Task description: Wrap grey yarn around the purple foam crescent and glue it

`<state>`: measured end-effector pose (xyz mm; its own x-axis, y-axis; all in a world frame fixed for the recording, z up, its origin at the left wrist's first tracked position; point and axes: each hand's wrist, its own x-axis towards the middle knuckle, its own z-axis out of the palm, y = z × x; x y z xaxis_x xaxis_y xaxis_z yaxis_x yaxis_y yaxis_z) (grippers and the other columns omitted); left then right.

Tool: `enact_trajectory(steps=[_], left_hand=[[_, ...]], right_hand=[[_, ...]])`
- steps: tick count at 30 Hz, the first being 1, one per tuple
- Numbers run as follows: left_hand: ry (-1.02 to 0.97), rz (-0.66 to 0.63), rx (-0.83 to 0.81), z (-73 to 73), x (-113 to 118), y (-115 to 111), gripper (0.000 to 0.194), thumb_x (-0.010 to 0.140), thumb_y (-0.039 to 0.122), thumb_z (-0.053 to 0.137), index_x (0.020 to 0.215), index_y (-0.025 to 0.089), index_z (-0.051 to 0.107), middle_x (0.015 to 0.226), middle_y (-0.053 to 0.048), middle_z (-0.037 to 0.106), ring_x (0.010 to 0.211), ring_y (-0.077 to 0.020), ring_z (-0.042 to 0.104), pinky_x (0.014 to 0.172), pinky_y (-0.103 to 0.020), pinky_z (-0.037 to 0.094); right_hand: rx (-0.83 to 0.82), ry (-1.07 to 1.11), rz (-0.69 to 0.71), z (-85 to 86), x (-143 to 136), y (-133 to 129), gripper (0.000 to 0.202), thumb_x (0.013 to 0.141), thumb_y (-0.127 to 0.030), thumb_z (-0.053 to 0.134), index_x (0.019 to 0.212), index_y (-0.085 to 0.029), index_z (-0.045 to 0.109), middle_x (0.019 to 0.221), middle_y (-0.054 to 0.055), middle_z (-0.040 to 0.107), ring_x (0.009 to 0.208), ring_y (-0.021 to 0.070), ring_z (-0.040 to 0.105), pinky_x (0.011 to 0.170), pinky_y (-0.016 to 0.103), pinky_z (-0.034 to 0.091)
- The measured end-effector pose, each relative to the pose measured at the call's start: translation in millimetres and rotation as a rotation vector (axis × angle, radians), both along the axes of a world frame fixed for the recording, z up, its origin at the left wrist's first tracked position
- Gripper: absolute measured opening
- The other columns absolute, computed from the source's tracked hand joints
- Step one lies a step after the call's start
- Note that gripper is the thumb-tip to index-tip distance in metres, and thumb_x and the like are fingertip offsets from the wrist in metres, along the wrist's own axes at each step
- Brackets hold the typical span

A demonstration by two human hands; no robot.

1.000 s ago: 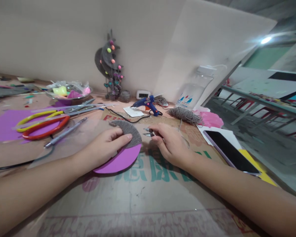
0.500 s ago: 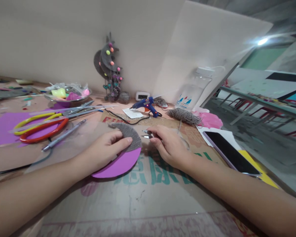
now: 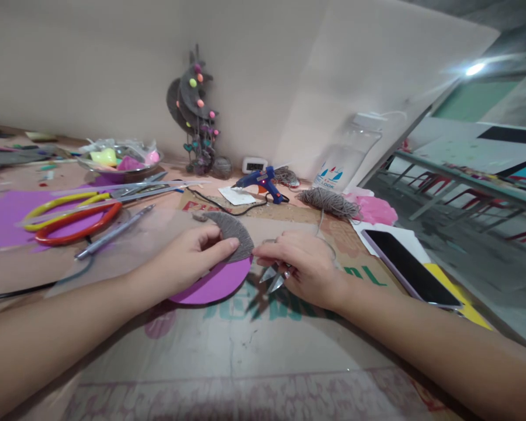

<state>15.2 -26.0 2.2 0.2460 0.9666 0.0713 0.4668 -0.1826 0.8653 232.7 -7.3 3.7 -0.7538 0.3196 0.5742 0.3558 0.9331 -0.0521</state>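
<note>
My left hand (image 3: 201, 251) pinches a purple paper crescent (image 3: 217, 283), thumb on top. Grey yarn (image 3: 232, 229) is wound closely over its upper part, while the lower part is bare purple. In my right hand (image 3: 304, 266) are small scissors (image 3: 275, 277), their two blades apart and pointing down-left, below the fingers. The right thumb and index finger meet at the crescent's right edge, where the winding ends; whether they pinch a yarn end there is too small to tell. The scissors' handles are hidden in the palm.
Behind the hands lie a blue glue gun (image 3: 263, 182) and a grey yarn skein (image 3: 328, 203). A bottle (image 3: 348, 155) and phone (image 3: 409, 266) are to the right. Large scissors (image 3: 76, 221), a pen (image 3: 114, 233) and a bowl (image 3: 87, 172) are left. A decorated moon (image 3: 195, 99) hangs behind.
My right hand has moved left to the crescent's edge and turned, so the scissors' blades now point down-left below the fingers. The left hand keeps its hold on the crescent.
</note>
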Motion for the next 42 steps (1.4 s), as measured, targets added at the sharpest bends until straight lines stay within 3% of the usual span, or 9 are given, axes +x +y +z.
enact_trajectory(steps=[3, 6, 8, 12, 30, 37, 42], left_hand=[[0.011, 0.003, 0.018, -0.7, -0.3, 0.7, 0.033, 0.080, 0.040, 0.050, 0.056, 0.018, 0.043, 0.053, 0.006, 0.040, 0.048, -0.0088, 0.037, 0.043, -0.021, 0.027], [-0.006, 0.015, -0.020, 0.7, 0.0, 1.3, 0.033, 0.080, 0.040, 0.050, 0.056, 0.019, 0.042, 0.052, 0.006, 0.039, 0.045, -0.0084, 0.035, 0.041, -0.021, 0.025], [-0.020, 0.038, -0.060, 2.7, 0.7, 1.3, 0.033, 0.079, 0.039, 0.050, 0.055, 0.019, 0.040, 0.050, 0.007, 0.036, 0.043, -0.0081, 0.032, 0.039, -0.021, 0.023], [-0.028, 0.071, -0.058, 5.1, 2.0, 0.5, 0.034, 0.078, 0.037, 0.051, 0.052, 0.019, 0.036, 0.049, 0.007, 0.034, 0.043, -0.0076, 0.032, 0.039, -0.020, 0.023], [-0.002, 0.043, -0.017, 2.1, 1.1, -0.3, 0.034, 0.079, 0.039, 0.051, 0.054, 0.018, 0.041, 0.051, 0.007, 0.038, 0.045, -0.0083, 0.035, 0.041, -0.021, 0.026], [0.014, 0.031, -0.026, 3.0, 0.4, -0.9, 0.031, 0.080, 0.040, 0.050, 0.059, 0.017, 0.050, 0.056, 0.004, 0.047, 0.052, -0.0105, 0.043, 0.046, -0.021, 0.032], [0.057, 0.007, 0.038, 3.3, 1.5, -1.9, 0.029, 0.080, 0.038, 0.050, 0.059, 0.018, 0.050, 0.058, 0.003, 0.051, 0.055, -0.0117, 0.045, 0.049, -0.022, 0.033]], right_hand=[[-0.002, -0.022, -0.025, 1.4, -1.1, -2.0, 0.020, 0.089, -0.025, 0.047, 0.103, -0.014, 0.057, 0.077, 0.004, 0.061, 0.067, 0.0142, 0.051, 0.060, 0.026, 0.038], [-0.032, -0.054, -0.070, 2.3, -1.4, -0.9, 0.042, 0.094, -0.044, 0.035, 0.105, -0.010, 0.057, 0.080, 0.007, 0.059, 0.068, 0.0155, 0.050, 0.061, 0.027, 0.038], [-0.014, -0.078, -0.112, 2.9, -1.3, 1.3, 0.043, 0.096, -0.042, 0.030, 0.103, -0.009, 0.058, 0.081, 0.008, 0.059, 0.070, 0.0163, 0.050, 0.063, 0.028, 0.038], [0.060, -0.114, -0.177, 3.6, -1.3, 5.0, 0.033, 0.094, -0.036, 0.041, 0.099, -0.011, 0.061, 0.081, 0.007, 0.060, 0.073, 0.0173, 0.050, 0.065, 0.028, 0.037], [0.204, -0.123, -0.173, 2.0, -2.8, 6.6, 0.026, 0.093, -0.029, 0.046, 0.094, -0.013, 0.066, 0.067, 0.003, 0.059, 0.063, 0.0147, 0.047, 0.059, 0.028, 0.033], [0.057, -0.075, -0.191, 2.2, -0.7, 5.7, 0.027, 0.093, -0.032, 0.045, 0.098, -0.014, 0.064, 0.078, 0.005, 0.063, 0.069, 0.0148, 0.051, 0.063, 0.027, 0.037], [0.048, -0.146, -0.206, 2.6, -2.3, 4.1, 0.029, 0.093, -0.034, 0.044, 0.099, -0.014, 0.063, 0.079, 0.007, 0.063, 0.071, 0.0167, 0.052, 0.063, 0.028, 0.037]])
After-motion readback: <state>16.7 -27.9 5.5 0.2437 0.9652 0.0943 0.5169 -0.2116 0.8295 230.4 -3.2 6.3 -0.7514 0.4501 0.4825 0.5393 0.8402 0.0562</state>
